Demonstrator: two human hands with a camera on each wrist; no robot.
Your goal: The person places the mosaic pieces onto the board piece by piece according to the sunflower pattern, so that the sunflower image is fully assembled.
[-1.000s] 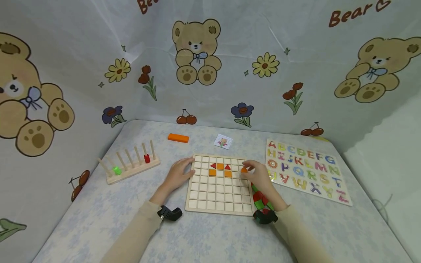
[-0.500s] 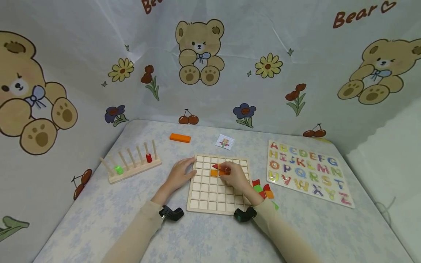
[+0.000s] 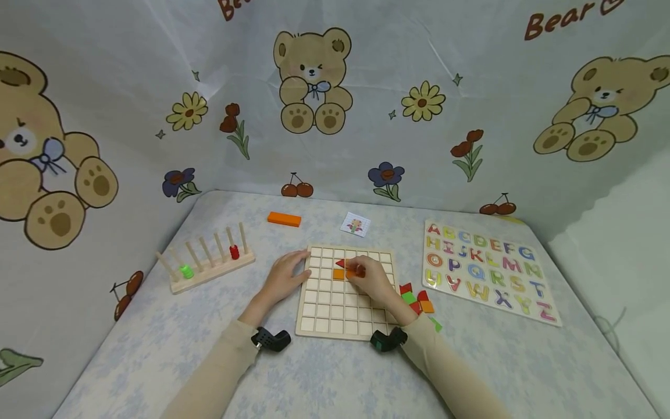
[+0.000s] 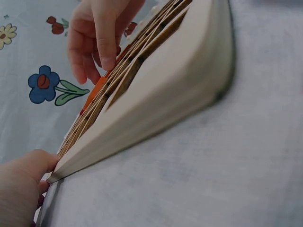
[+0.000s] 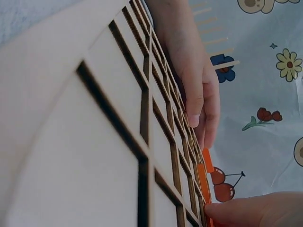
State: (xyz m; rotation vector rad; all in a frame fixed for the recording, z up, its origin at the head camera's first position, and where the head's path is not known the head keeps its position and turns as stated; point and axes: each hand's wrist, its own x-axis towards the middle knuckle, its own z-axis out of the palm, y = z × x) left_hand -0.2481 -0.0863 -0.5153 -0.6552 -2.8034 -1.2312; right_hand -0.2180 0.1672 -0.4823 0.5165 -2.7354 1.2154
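A square wooden grid board (image 3: 324, 314) lies on the table. My left hand (image 3: 285, 276) holds its left edge near the far corner; the left wrist view has the thumb (image 4: 40, 163) at the rim. Over the upper middle cells, my right hand (image 3: 373, 279) pinches a small orange tile (image 3: 360, 272), mostly covered by the fingers. In the right wrist view the thumb (image 5: 246, 211) reaches down to the grid beside orange tiles (image 5: 202, 177). A red triangle tile (image 3: 340, 263) and an orange square tile (image 3: 338, 274) sit in cells left of the fingertips.
Loose red, green and orange tiles (image 3: 409, 298) lie right of the board. Farther right is an alphabet board (image 3: 492, 273). A peg rack (image 3: 214, 270) with green and red beads stands left. An orange bar (image 3: 284, 219) and a picture card (image 3: 355, 224) lie behind.
My right hand has moved left from the board's right edge to its upper middle cells, carrying the orange tile. My left hand keeps its place at the left edge.
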